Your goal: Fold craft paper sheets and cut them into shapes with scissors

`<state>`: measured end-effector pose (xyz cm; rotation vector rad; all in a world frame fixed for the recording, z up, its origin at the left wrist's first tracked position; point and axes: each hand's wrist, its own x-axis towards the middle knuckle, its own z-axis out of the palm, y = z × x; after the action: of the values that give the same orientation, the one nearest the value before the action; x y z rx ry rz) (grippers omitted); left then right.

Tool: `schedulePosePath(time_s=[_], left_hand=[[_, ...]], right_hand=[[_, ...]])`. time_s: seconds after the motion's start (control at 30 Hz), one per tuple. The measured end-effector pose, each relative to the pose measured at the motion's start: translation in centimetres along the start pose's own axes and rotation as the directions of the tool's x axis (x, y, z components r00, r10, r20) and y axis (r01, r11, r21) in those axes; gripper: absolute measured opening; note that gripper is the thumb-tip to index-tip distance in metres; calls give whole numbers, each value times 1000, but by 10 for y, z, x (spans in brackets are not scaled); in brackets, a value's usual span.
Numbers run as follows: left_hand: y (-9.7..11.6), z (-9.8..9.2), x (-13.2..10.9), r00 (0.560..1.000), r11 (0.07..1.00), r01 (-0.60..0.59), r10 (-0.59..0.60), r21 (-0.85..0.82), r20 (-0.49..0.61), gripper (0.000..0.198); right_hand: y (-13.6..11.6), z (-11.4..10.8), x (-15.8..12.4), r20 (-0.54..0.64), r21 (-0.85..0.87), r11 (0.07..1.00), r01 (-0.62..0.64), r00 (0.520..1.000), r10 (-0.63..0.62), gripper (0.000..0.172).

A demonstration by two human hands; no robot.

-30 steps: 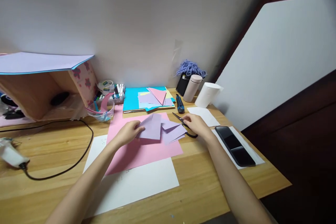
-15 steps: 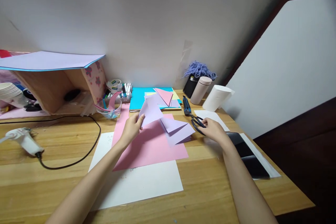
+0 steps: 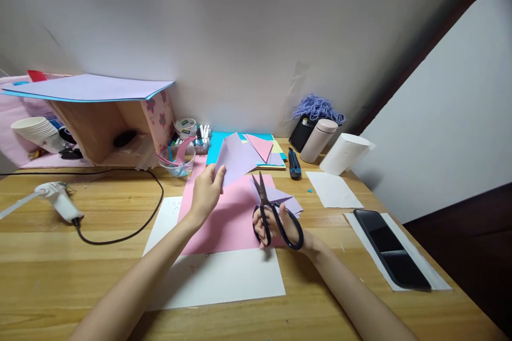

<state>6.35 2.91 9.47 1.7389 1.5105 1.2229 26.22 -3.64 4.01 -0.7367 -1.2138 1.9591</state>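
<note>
My left hand (image 3: 207, 192) pinches the lower left edge of a folded lilac paper (image 3: 239, 159), raised above a pink sheet (image 3: 224, 224). In my right hand (image 3: 280, 226) is a pair of black-handled scissors (image 3: 264, 197), blades pointing up and slightly parted, fingers in the loops. Behind the scissors lie more folded lilac papers (image 3: 294, 205) on the pink sheet, partly hidden. Under the pink sheet is a white sheet (image 3: 236, 279). A pink paper triangle (image 3: 261, 146) rests on stacked coloured paper behind the held piece.
A glue gun (image 3: 60, 202) with a black cord lies left, before an open box (image 3: 120, 117). Behind stand a clear bowl (image 3: 180, 165), markers (image 3: 204, 136), a bottle (image 3: 319, 141) and a paper roll (image 3: 344, 154). A utility knife (image 3: 294, 164) and a phone (image 3: 392, 250) lie right.
My right hand has lifted the scissors from beside the utility knife and brought them left over the pink sheet, blades now upward. My left hand still holds the lilac paper. The view has shifted slightly.
</note>
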Motion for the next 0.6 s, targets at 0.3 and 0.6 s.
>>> schedulePosePath(time_s=[0.3,0.6], left_hand=[[0,9,-9,982,999,-38,33,26,186,33],[-1,12,-10,980,999,-47,42,22,196,33]], right_hand=[[3,3,-3,-65,-189,981,-38,998,26,71],[4,2,-5,-52,-229,973,-31,998,19,70]])
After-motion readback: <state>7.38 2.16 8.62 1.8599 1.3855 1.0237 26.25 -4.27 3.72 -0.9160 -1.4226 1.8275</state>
